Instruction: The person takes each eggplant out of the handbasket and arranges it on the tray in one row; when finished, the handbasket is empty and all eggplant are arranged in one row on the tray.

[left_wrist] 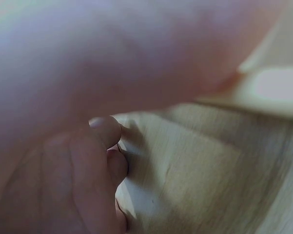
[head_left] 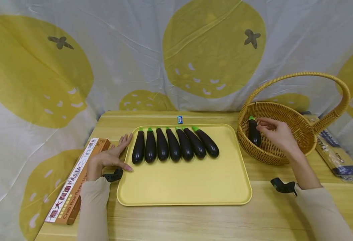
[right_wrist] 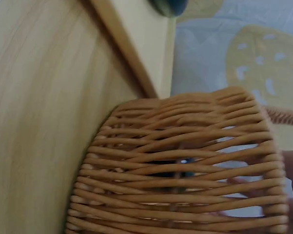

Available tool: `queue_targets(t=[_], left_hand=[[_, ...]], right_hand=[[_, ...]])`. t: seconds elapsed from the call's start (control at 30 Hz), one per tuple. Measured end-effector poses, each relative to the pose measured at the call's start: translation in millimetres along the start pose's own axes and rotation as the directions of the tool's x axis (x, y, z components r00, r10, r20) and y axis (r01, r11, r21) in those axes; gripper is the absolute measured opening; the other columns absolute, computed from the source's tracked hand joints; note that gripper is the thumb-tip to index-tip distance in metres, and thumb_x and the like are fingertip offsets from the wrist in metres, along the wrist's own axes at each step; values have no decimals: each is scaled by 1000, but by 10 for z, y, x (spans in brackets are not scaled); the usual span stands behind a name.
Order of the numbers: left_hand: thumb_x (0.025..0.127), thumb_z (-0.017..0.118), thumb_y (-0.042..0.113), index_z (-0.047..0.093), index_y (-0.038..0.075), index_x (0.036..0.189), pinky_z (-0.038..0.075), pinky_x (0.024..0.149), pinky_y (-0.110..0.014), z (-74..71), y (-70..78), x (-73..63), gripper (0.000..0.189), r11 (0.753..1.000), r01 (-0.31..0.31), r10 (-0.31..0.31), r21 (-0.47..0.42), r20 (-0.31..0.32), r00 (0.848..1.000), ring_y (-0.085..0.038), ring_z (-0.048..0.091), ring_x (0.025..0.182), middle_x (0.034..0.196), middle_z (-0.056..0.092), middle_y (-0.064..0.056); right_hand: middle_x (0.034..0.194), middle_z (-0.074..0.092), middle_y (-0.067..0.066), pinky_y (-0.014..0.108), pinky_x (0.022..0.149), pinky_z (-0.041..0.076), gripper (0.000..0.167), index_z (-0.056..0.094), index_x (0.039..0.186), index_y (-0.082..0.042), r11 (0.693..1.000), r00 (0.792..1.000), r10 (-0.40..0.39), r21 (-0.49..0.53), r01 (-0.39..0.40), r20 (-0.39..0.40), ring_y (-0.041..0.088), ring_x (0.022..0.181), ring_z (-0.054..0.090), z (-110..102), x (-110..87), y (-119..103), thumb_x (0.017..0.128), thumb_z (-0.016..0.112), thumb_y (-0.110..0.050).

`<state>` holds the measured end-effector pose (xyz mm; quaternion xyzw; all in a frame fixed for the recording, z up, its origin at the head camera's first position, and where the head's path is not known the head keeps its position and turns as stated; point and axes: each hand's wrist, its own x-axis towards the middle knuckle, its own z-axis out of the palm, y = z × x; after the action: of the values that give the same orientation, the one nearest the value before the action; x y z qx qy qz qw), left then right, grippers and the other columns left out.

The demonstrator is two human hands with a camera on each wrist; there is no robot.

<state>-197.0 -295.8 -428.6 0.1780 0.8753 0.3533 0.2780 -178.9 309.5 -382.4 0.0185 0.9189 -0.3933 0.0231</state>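
Several dark eggplants (head_left: pixel 174 145) with green stem ends lie side by side on a yellow tray (head_left: pixel 182 187), filling its upper part. One more eggplant (head_left: pixel 254 133) leans inside the wicker basket (head_left: pixel 260 154), stem end up, against the left wall. My right hand (head_left: pixel 274 134) reaches into the basket, its fingertips right beside the upper part of that eggplant, fingers loosely bent. In the right wrist view the basket's weave (right_wrist: pixel 180 165) hides most of the hand. My left hand (head_left: pixel 114 155) rests at the tray's left edge, fingers spread, thumb over the rim.
A pasta box (head_left: pixel 74 180) lies left of the tray, partly under the left forearm. A small blue packet (head_left: pixel 180 119) sits behind the tray. Right of the basket lies a plastic-wrapped package (head_left: pixel 334 150). The basket's tall handle (head_left: pixel 303 74) arches above it; a lemon-print cloth (head_left: pixel 128 60) hangs behind.
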Motion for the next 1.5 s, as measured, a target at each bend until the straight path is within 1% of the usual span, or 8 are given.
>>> queue_targets(t=[0.17, 0.5, 0.73, 0.83, 1.0, 1.1, 1.23, 1.5], left_hand=[[72, 96, 27, -13, 10, 165, -18, 117, -76, 0, -5, -5, 145, 1000, 0, 0, -2, 0, 1000, -47, -31, 153, 166, -30, -27], [72, 96, 28, -13, 10, 166, -17, 116, -77, 5, -21, -1, 145, 1000, -7, 7, 0, -4, 1000, -48, -31, 153, 166, -30, -26], [72, 96, 27, -13, 10, 166, -17, 116, -77, 7, -20, -18, 145, 1000, -2, 2, -5, -4, 1000, -48, -31, 153, 166, -30, -26], [72, 96, 27, -13, 10, 166, -17, 117, -76, 8, -21, -25, 145, 1000, 1, -1, -5, -6, 1000, -48, -31, 153, 166, -30, -26], [72, 96, 28, -13, 10, 165, -17, 117, -77, 9, -27, -20, 145, 1000, 2, -2, 4, -6, 1000, -48, -30, 153, 166, -30, -26], [72, 95, 28, -13, 10, 165, -17, 116, -77, 9, -27, -12, 145, 1000, 4, -4, 9, -5, 1000, -48, -30, 153, 166, -30, -26], [72, 95, 29, -13, 10, 165, -18, 116, -76, 9, -17, -2, 145, 1000, 7, -7, 12, -2, 1000, -48, -30, 153, 166, -30, -26], [71, 96, 29, -13, 8, 165, -18, 116, -76, 3, -7, 1, 145, 1000, 8, -8, 5, 0, 1000, -48, -31, 152, 166, -31, -26]], right_hand=[[154, 36, 41, 67, 104, 46, 72, 25, 165, -7, 997, 990, 81, -1, -82, 116, 57, 139, 42, 51, 136, 131, 107, 53, -40], [139, 52, 42, 28, 76, 54, 72, 27, 162, 0, 992, 979, 121, -51, -115, 165, 46, 118, 61, 126, 207, 145, 105, 59, -31], [141, 47, 41, 32, 70, 40, 69, 25, 163, -3, 987, 966, 139, -110, -117, 217, 14, 64, 42, 6, 167, 208, 106, 56, -25], [132, 51, 40, 33, 71, 43, 71, 24, 162, 0, 985, 971, 110, -153, -78, 213, 20, 70, 48, -8, 147, 242, 106, 57, -30], [150, 40, 44, 38, 81, 46, 72, 23, 163, -3, 992, 968, 94, -109, -69, 234, 49, 111, 57, -36, 113, 280, 107, 56, -32], [143, 47, 43, 35, 69, 44, 70, 24, 164, -8, 994, 962, 102, -56, -91, 253, 35, 82, 60, -81, 82, 292, 108, 56, -33], [144, 51, 35, 35, 59, 38, 71, 24, 165, -13, 992, 959, 120, 16, -128, 256, 11, 57, 33, -203, 10, 263, 107, 55, -39], [172, 20, 21, 36, 94, 52, 68, 26, 166, -23, 996, 966, 61, 46, -75, 252, -19, 109, 44, -562, -223, 89, 107, 51, -47]])
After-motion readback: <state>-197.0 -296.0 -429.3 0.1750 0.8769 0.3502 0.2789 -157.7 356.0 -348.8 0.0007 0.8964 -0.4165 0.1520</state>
